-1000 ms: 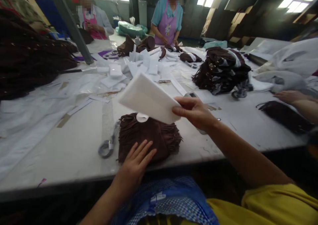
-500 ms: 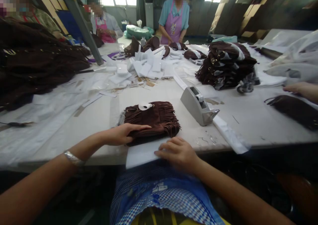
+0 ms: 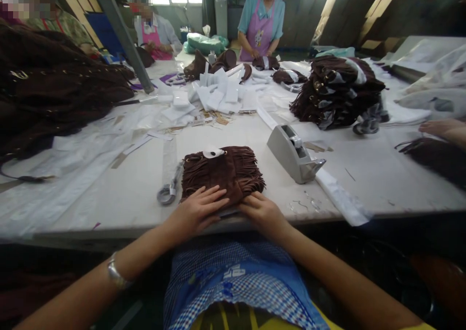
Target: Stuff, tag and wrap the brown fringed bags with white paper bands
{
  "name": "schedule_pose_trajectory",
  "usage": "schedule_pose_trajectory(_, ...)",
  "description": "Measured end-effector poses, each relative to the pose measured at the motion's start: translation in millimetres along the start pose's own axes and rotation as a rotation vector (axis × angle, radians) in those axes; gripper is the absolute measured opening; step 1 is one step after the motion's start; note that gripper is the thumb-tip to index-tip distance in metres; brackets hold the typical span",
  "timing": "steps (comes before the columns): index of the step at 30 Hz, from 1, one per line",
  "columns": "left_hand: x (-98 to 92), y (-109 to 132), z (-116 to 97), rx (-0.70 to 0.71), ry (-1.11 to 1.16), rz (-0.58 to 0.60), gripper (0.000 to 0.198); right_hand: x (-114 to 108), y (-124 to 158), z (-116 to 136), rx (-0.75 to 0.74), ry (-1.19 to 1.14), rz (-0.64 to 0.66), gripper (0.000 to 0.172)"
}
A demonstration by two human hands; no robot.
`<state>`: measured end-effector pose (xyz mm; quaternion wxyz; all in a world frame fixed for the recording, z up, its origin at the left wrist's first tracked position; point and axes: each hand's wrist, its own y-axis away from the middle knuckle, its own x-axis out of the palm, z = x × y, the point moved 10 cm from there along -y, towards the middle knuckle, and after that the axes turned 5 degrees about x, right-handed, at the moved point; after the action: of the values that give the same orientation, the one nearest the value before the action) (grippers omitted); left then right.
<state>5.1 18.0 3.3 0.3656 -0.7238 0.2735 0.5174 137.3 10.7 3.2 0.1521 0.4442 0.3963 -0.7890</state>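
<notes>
A brown fringed bag (image 3: pixel 225 170) lies flat on the table in front of me, with a white tag (image 3: pixel 213 153) at its far edge. My left hand (image 3: pixel 204 206) rests on its near left part, fingers spread and nothing held. At the near right edge, the bent fingers of my right hand (image 3: pixel 264 213) close on the bag; their tips are partly hidden. Only a thin pale edge shows under the bag's near side. Left of the bag lies a wrapped grey ring-shaped piece (image 3: pixel 166 194). A grey tape dispenser (image 3: pixel 293 155) stands to the right.
Brown bags form a stack (image 3: pixel 337 92) at the right and a large heap (image 3: pixel 54 87) at the left. White sheets (image 3: pixel 218 90) are piled farther back. Clear plastic (image 3: pixel 83 170) covers the left side. Another person's hand (image 3: pixel 446 128) touches a dark bag at far right; coworkers stand opposite.
The white sheet that my right hand held at the bag's near edge has gone out of sight. My right hand moved up to the bag; my left slid right onto its top, fingers spreading.
</notes>
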Motion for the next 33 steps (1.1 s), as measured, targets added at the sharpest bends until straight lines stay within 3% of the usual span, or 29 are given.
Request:
schedule_pose_trajectory(5,14.7,16.5,-28.5,0.025,-0.22,-0.166,0.051,-30.3,19.2,4.8,-0.068,-0.078,-0.092,0.04)
schedule_pose_trajectory(8,14.3,22.4,-40.0,-0.006,-0.27,-0.267,0.05,-24.3,17.9,10.9,-0.114,-0.031,-0.09,0.043)
schedule_pose_trajectory(12,7.5,20.8,-48.3,-0.069,-0.286,-0.319,0.044,-10.5,10.3,5.5,-0.1,-0.056,-0.113,0.037)
schedule_pose_trajectory(20,-2.0,7.4,-37.2,-0.161,-0.221,-0.382,0.025,-8.1,3.5,7.6,-0.059,-0.045,-0.158,0.022)
schedule_pose_trajectory(26,-6.5,5.7,-31.2,-0.282,-0.124,-0.4,0.025,-8.9,-0.1,8.4,-0.037,-0.073,-0.163,0.021)
schedule_pose_trajectory(30,-16.8,-3.5,-29.4,-0.266,-0.116,-0.445,0.016,-7.8,-4.5,7.0,-0.036,-0.088,-0.105,0.023)
schedule_pose_trajectory(33,-6.3,-11.9,-29.2,-0.181,-0.219,-0.412,0.032,-9.0,-13.6,8.4,-0.043,-0.084,-0.025,0.024)
